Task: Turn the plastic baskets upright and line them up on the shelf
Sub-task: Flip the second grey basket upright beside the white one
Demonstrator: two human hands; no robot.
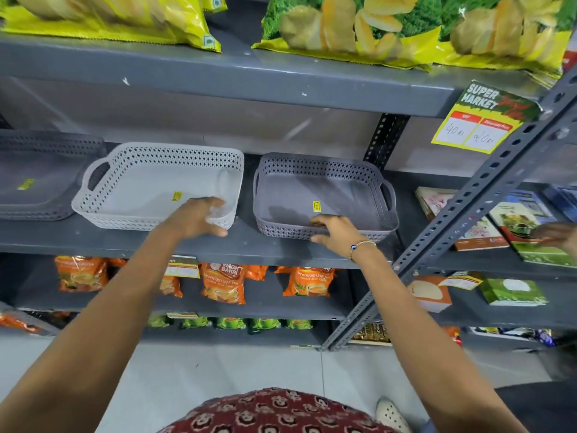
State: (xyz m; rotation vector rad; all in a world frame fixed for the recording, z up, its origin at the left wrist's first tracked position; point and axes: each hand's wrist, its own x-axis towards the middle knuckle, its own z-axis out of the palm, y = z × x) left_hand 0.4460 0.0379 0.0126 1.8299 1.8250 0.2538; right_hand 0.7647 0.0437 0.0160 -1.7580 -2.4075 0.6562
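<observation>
Across the middle of the frame, on the grey metal shelf (243, 245), three plastic baskets sit upright in a rough row: a dark one (40, 176) at the left edge, a pale grey basket (131, 182) left of centre, and a darker grey basket (312, 189) right of centre. Both nearer ones look light and thin-walled, with perforated sides that probably flex a little; their smooth rims and cut-out end handles seem the natural places to hold. They should slide easily on the painted shelf, so small nudges would likely be enough to square them up.

The left hand (196, 218) wraps the front right corner of the pale basket, fingers over the rim and thumb beneath. The right hand (334, 231), a beaded bracelet at its wrist, pinches the front rim of the darker basket.

Each basket floor carries a small yellow sticker, too small to read. At the upper right hangs a price tag (487, 117) printed "SUPER MARKET", with "40" handwritten. Below the shelf, orange packets (221, 282) read "WAGH BAKRI Premium Leaf Tea". Yellow snack bags (343, 29) fill the top.
</observation>
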